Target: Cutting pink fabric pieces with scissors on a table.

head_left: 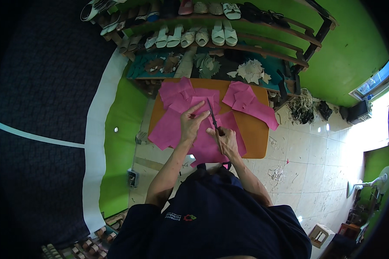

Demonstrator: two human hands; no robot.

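Observation:
My right hand (227,141) is wrapped round the handles of a pair of long scissors (214,118), whose dark blades point away from me and lie almost together. Just left of the blades, my left hand (191,125) holds a pink sheet piece (198,102) between its thumb and fingers. Beneath both hands, larger pink sheets (167,131) overlap across an orange-brown table (256,146). Another folded pink piece (250,103) lies at the table's far right. I cannot tell whether the pink material is leather or fabric.
Beyond the table stands a wooden rack (263,48) with rows of shoes and sandals, and cut scraps (250,70) on its lower shelf. A green wall (121,138) is on the left. Scraps (277,173) litter the tiled floor at right, near a white fan (381,179).

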